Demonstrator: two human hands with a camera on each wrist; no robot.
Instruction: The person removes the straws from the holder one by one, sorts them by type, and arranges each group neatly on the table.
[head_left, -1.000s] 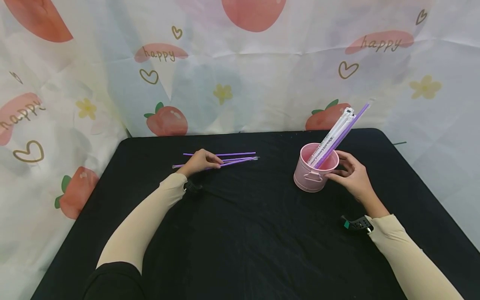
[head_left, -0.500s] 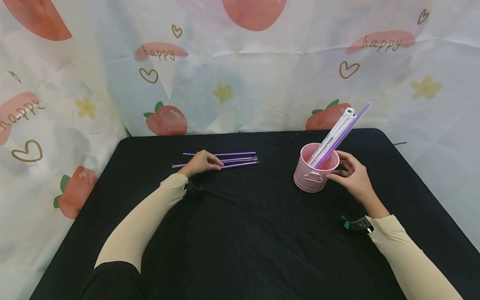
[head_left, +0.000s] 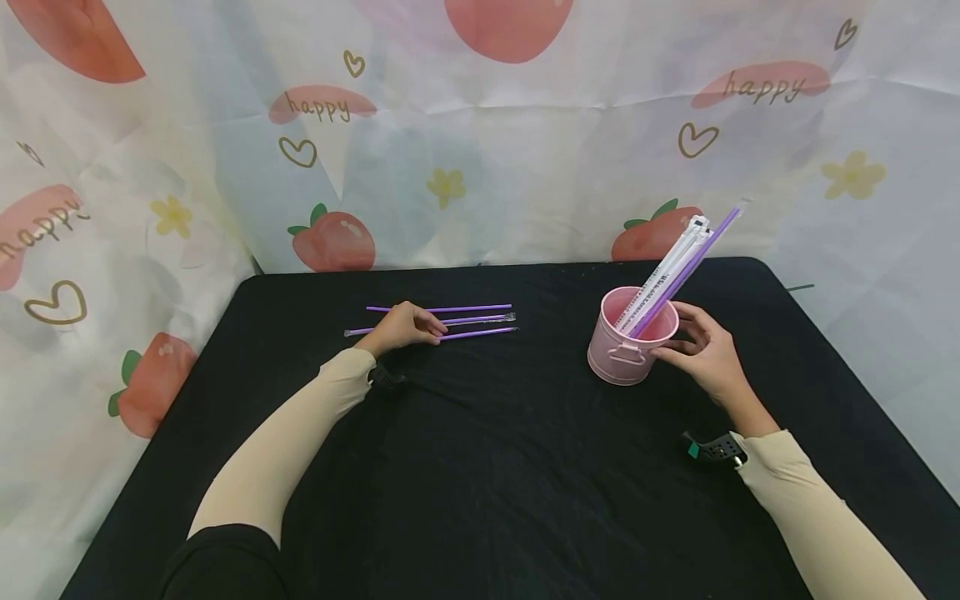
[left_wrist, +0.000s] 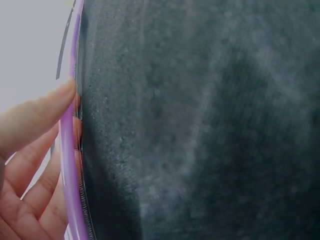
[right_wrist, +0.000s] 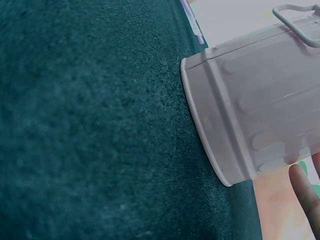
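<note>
My left hand [head_left: 405,325] pinches a purple drinking straw [head_left: 480,332] in clear wrapping between thumb and fingers. The left wrist view shows the thumb pressed on that straw [left_wrist: 72,180]. Just behind it on the black cloth lie another wrapped purple straw [head_left: 483,319] and a farther purple straw [head_left: 472,307]. At the right a small pink bucket [head_left: 611,350] stands upright, with several wrapped white straws [head_left: 667,271] and a purple one leaning out to the right. My right hand [head_left: 705,350] grips the bucket's right side, thumb near the small handle. Its fingertips partly show in the right wrist view.
A black cloth [head_left: 487,467] covers the table, whose far edge meets a printed curtain [head_left: 525,183] with fruit and hearts. The curtain also hangs along the left side.
The pinched straw has come slightly towards me with my left hand, widening the gap to the straws behind it. The right hand and the bucket have stayed put.
</note>
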